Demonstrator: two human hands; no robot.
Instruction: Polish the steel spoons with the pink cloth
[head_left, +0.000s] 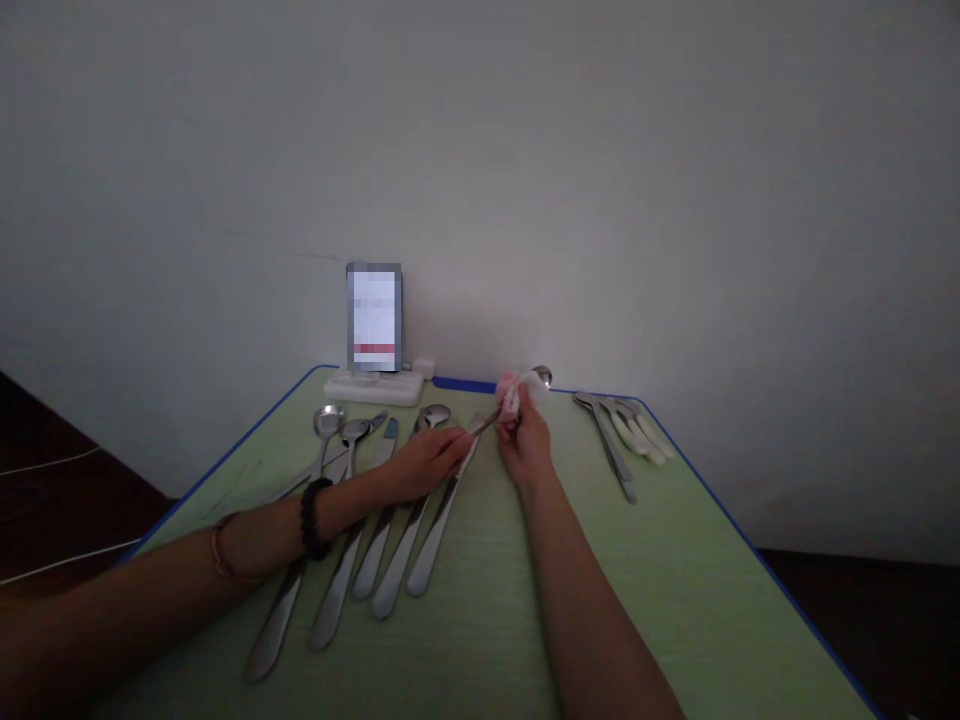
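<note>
My left hand (439, 460) is closed around the handle end of a metal spoon (542, 376), above the row of cutlery. A crumpled pink-and-white cloth (511, 393) is in my right hand (527, 440), wrapped about the spoon's neck; whether it is fabric or paper I cannot tell. The spoon's shiny bowl sticks out past the cloth at the far table edge. Beneath my left arm lie a small ladle (328, 421), a spoon (355, 431), another spoon (436, 414) and several table knives (442, 530), partly hidden by the hand and forearm.
A green table (480, 640) with blue edging stands against a pale wall. On its right side lie dark-handled spoons (611, 450) and white-handled cutlery (636, 432). At the back left, a lit phone (374, 318) stands upright at a white power strip (373, 388).
</note>
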